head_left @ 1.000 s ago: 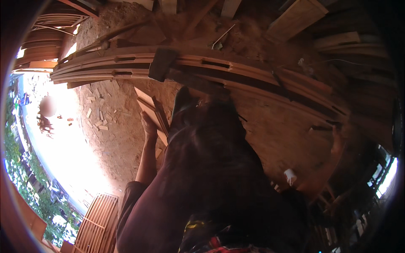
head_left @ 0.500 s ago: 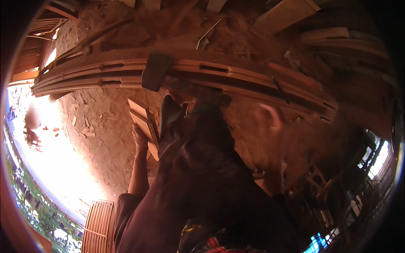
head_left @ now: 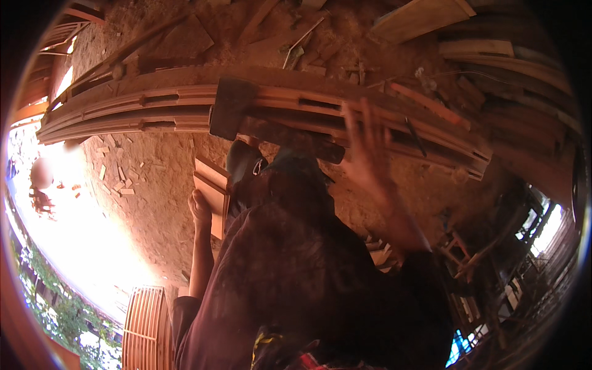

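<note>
My left hand (head_left: 200,208) is closed on the edge of a flat wooden panel (head_left: 211,194), held upright beside my left leg. My right hand (head_left: 369,151) is raised with its fingers spread, slightly blurred, and nothing shows in it. In front of me long grooved wooden beams (head_left: 191,119) with cut slots lie side by side. Across them rests a dark mallet (head_left: 233,106) with a blocky head. Its handle (head_left: 296,139) points right, its end close to my right palm; I cannot tell whether they touch. A thin dark rod (head_left: 415,137) lies on the beams farther right.
Small wood offcuts (head_left: 120,176) litter the dirt ground at left. A slatted wooden frame (head_left: 142,327) stands at lower left. Boards (head_left: 425,20) and planks (head_left: 478,48) are piled at the far right. Someone (head_left: 43,182) is blurred in the bright light at far left.
My right hand has swung forward and left, from beside my right leg to above the beams near the mallet's handle. My left hand still holds the panel, shifted slightly.
</note>
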The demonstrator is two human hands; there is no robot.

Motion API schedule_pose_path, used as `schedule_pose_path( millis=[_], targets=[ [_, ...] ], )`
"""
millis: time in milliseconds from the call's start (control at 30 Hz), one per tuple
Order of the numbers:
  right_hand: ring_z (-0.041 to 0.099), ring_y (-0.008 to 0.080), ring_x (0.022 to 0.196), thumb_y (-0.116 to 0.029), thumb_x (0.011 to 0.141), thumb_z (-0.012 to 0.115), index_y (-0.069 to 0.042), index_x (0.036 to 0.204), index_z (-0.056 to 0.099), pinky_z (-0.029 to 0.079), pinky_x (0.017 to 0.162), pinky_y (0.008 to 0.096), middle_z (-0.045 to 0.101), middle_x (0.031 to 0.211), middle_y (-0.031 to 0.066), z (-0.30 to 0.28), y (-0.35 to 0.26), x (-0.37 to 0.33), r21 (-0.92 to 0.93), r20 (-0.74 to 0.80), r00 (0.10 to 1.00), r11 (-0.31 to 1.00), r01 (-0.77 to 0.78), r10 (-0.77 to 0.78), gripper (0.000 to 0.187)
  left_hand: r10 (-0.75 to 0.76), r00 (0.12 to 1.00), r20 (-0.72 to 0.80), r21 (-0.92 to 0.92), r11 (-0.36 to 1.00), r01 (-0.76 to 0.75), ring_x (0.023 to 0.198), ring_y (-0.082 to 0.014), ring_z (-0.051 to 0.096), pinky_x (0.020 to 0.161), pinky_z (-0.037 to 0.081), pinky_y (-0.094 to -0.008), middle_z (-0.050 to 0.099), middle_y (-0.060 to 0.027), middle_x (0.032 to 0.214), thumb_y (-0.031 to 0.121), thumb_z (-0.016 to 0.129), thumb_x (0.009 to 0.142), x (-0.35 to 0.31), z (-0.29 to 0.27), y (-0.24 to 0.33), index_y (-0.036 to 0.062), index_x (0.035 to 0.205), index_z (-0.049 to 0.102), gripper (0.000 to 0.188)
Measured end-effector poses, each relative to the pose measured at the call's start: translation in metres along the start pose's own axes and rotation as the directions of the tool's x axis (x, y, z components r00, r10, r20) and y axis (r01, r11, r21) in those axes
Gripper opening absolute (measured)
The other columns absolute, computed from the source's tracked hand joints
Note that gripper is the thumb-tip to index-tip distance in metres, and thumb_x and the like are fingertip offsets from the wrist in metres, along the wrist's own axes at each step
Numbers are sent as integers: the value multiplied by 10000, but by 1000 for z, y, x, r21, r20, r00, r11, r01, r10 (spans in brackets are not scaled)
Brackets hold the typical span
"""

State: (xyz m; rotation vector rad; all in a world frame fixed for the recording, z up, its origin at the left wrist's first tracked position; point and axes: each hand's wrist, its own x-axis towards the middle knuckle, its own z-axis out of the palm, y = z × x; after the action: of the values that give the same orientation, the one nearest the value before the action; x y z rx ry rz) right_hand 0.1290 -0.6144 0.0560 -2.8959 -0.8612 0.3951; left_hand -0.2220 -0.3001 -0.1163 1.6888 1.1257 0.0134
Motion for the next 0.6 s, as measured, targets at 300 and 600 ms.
schedule_pose_path(
  millis=[300, 600],
  targets=[
    [484, 331, 1371, -51, 725, 863, -219, 1575, 366, 372, 1132, 524, 493, 1478, 101, -8, 59, 3, -1, 49, 997, 999, 53, -53, 999, 22, 995, -94, -42, 999, -26, 784, -175, 580, 670, 489, -402, 654, -89, 819, 729, 332, 1026, 17, 7, -12, -30, 918, 609, 816],
    [489, 324, 1366, -125, 720, 888, -194, 1517, 458, 372, 1109, 505, 519, 1470, 85, -5, 55, 7, 35, 90, 995, 998, -51, 48, 908, 60, 996, -63, -57, 996, -63, 769, -166, 489, 607, 428, -388, 526, -56, 739, 705, 344, 1039, 30, 23, 1, -6, 872, 558, 761]
  ],
)
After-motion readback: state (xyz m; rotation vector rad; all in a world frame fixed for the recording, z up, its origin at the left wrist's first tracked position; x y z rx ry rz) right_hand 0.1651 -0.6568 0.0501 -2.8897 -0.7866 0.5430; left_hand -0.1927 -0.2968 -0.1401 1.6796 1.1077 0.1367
